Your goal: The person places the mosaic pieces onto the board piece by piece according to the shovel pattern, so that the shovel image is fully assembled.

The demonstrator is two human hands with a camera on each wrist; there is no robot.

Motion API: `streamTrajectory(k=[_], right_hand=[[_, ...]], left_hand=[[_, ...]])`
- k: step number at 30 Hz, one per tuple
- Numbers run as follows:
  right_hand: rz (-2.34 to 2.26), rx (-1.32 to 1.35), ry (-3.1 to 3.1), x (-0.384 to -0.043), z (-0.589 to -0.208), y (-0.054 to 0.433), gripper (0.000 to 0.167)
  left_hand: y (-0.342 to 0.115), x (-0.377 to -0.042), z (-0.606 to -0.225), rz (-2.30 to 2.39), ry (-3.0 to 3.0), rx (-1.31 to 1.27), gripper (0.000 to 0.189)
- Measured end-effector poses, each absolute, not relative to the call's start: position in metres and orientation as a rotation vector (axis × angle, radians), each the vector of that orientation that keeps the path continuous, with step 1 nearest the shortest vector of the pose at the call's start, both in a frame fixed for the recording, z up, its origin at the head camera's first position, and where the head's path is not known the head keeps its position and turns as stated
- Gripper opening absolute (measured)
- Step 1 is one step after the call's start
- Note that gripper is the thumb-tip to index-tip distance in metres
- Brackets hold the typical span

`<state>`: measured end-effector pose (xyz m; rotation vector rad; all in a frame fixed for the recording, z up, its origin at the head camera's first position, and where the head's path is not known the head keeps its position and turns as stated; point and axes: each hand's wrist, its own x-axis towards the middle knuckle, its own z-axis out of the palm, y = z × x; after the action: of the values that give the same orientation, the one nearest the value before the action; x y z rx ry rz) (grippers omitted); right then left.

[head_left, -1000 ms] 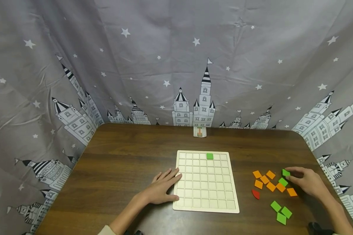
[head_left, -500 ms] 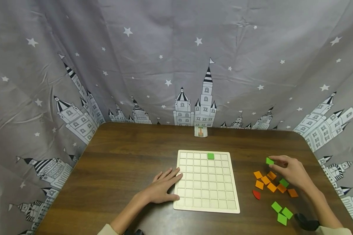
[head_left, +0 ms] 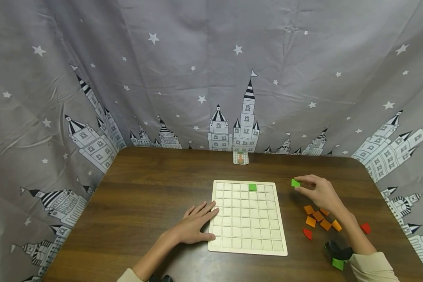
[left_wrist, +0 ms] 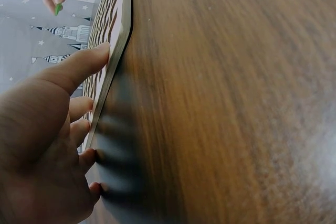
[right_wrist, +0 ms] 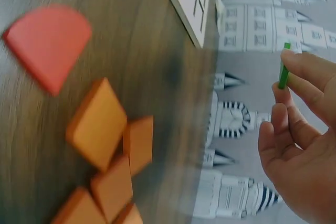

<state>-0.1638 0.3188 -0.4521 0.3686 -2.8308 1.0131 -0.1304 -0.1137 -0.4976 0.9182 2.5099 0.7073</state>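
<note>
A cream grid board lies on the wooden table, with one green square tile in its far row. My left hand rests at the board's left edge with fingers spread; in the left wrist view its thumb and fingertips touch the rim. Held up to the right of the board's far corner is another green square tile, pinched between the thumb and fingers of my right hand. The right wrist view shows this tile edge-on, thin and upright.
Several orange tiles lie right of the board, near a red quarter-round piece. Another red piece sits beyond my right forearm. A green tile shows below the black wrist camera. A small printed card stands at the back.
My right hand has lifted a green tile from the pile and carried it left toward the board. Its forearm now covers some loose tiles. The left hand has stayed in place.
</note>
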Motion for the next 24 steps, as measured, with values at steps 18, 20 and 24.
streamTrajectory(k=[18,20,24], right_hand=[[1.151,0.55,-2.827,-0.203,-0.478,0.235,0.029],[1.185,0.552,-2.843,-0.206,-0.481,0.228,0.029],[1.229,0.541,-2.878,-0.212,-0.488,0.217,0.029]], left_hand=[[-0.115,-0.132,-0.501,0.713,2.515,0.917,0.079],[-0.114,-0.132,-0.5,0.715,2.513,0.92,0.078],[-0.114,-0.131,-0.499,0.711,2.512,0.922,0.079]])
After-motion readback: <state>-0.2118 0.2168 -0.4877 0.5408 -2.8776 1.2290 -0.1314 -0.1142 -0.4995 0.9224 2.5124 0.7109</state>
